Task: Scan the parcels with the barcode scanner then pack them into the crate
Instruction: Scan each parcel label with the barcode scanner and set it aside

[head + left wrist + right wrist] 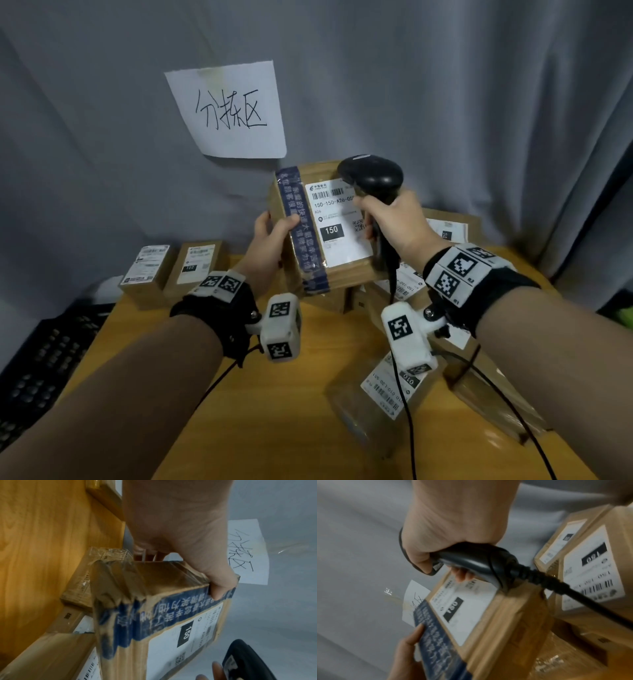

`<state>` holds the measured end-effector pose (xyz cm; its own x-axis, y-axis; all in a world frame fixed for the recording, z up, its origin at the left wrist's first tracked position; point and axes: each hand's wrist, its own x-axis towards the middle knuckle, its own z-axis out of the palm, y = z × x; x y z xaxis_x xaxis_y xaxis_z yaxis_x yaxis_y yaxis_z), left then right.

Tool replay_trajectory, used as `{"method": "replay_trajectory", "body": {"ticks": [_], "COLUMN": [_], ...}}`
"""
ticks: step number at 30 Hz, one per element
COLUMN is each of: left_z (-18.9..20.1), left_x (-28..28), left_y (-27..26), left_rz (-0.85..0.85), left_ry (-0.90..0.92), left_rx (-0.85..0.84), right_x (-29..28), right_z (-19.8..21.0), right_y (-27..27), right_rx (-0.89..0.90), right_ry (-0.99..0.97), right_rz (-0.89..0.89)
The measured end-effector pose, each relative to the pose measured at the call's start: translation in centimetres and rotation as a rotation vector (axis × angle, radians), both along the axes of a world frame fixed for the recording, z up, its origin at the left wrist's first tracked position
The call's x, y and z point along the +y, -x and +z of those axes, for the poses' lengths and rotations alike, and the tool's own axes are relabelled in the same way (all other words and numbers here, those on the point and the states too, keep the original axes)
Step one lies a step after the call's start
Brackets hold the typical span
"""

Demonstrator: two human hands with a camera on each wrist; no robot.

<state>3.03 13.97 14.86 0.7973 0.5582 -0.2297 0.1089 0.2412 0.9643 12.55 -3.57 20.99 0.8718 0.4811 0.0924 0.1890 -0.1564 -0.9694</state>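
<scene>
Cardboard parcel [318, 233]: I hold it raised above the tabletop [274, 394], label facing me.
Left hand [274, 233]: fingers [221, 588] curl round the blue-taped edge, thumb on top.
Right hand [394, 222]: fingers wrapped tight round the barcode scanner [373, 181] handle.
Aim: scanner head sits just beyond my fingertips, over the label's barcode [327, 193]; I judge it should tilt squarely at those bars.
Crate [41, 370]: left of my left fingers, well apart.
</scene>
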Motion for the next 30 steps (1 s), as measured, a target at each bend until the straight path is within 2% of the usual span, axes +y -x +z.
{"method": "replay_trajectory", "body": {"ticks": [6,11,19,24,27,30], "left_z": [-1.2,-2.9,-7.4,-11.5,-13.3,-14.7], "left_x": [3.6,8.3,14.9,19.3,21.4,23.3], "left_y": [5.1,10.3,18.4,19.9,20.4,20.9], "left_rz": [0.154,0.251,0.223,0.233,0.153,0.094], "left_ry": [-0.09,-0.155,-0.179,-0.113,-0.095,-0.015], "left_rx": [0.085,0.249,0.523,0.656,0.72,0.744], "right_x": [2.6,7.2,15.5,19.7,21.6,23.4], "right_z": [-2.6,-4.5,-10.3,-14.6,-17.4,-19.4], "right_y": [1.5,3.7,8.6,11.7,13.0,14.6], "right_rx": [0.143,0.164,0.272,0.48,0.584,0.681], "right_ry": [-0.107,-0.053,0.103,0.131,0.182,0.218], "right_rz": [0.107,0.2,0.274,0.221,0.186,0.241]}}
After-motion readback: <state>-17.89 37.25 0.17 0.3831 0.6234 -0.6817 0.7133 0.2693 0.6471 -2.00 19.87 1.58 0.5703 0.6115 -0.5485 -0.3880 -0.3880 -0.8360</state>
